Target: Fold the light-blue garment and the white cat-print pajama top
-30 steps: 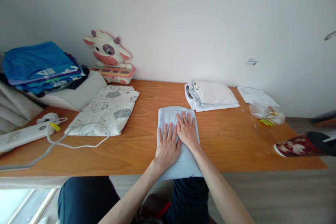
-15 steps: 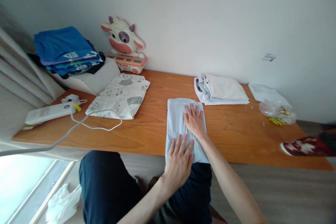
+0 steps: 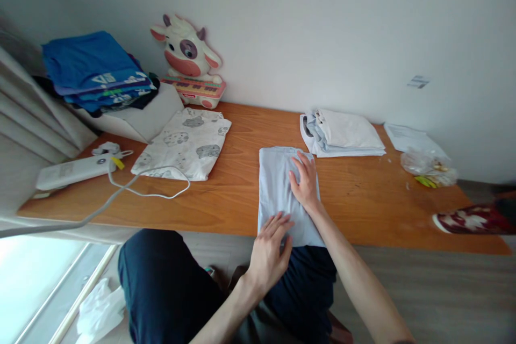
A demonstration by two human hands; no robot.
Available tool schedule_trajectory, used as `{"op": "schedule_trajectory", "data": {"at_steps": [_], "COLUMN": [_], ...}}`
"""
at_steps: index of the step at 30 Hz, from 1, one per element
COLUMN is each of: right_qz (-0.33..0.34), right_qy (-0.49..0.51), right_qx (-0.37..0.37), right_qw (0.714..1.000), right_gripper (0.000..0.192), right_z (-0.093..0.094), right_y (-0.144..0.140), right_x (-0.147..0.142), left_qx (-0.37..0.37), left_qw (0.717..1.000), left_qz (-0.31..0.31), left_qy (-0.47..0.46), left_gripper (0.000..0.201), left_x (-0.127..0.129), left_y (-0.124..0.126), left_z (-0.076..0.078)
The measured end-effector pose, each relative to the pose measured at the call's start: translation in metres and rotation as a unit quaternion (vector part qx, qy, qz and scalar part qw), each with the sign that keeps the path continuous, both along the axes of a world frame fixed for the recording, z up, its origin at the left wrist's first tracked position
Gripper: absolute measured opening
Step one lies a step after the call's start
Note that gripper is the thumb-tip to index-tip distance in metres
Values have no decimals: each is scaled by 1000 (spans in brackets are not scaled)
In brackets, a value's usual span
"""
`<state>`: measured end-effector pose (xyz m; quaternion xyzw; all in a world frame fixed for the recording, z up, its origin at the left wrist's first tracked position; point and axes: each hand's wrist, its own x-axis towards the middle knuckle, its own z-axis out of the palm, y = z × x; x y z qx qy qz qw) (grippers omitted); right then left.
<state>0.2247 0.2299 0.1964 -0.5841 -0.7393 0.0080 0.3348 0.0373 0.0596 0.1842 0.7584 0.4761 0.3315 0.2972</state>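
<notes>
A pale blue folded cloth (image 3: 278, 183) lies flat at the front of the wooden table, its near end reaching past the edge over my thigh. My left hand (image 3: 271, 247) is at its near end, palm down, fingers extended and fairly close together, the thumb apart. Farther up, my right hand (image 3: 305, 180) is over the right side of the cloth near its far end, fingers spread and slightly curved. Whether the palms press on the cloth cannot be made out. Neither hand grips anything.
Folded white and pale blue cloths (image 3: 346, 133) lie by the wall. To the left are a printed white cloth (image 3: 189, 142), a white cable (image 3: 153, 195), a power strip (image 3: 76, 172), a cow toy keyboard (image 3: 193, 86) and blue clothes (image 3: 94, 67) on a box. A plastic bag (image 3: 429, 166) lies right.
My right hand has shifted right on the cloth and its fingers have curved. My left hand's fingers have drawn closer together and moved slightly down. The view has shifted a little.
</notes>
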Motion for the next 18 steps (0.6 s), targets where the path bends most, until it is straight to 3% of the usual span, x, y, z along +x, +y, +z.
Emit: {"op": "schedule_trajectory", "data": {"at_steps": [3, 6, 8, 10, 14, 16, 18], "right_qz": [34, -14, -82, -142, -175, -174, -191], "right_qy": [111, 190, 173, 117, 42, 76, 171], "right_qx": [49, 58, 44, 5, -59, -57, -48], "right_qw": [992, 980, 981, 983, 982, 980, 965], "right_gripper": [36, 29, 34, 42, 44, 40, 34], "right_z": [13, 11, 1, -13, -38, -46, -53], "right_y": [-39, -102, -146, -183, -229, -243, -256], "right_x": [11, 24, 30, 31, 25, 21, 17], "left_qx": [-92, -246, -364, -429, -421, -407, -395], "left_qw": [977, 907, 847, 815, 820, 827, 832], "left_qz": [87, 162, 162, 131, 108, 121, 129], "left_qy": [-170, -303, -353, -368, -373, -368, -366], "left_gripper": [23, 17, 27, 42, 62, 66, 66], "left_x": [-28, -47, -50, -46, -31, -28, -28], "left_y": [-26, -43, -45, -42, -31, -28, -29], "left_z": [-15, -32, -39, -41, -33, -29, -28]}}
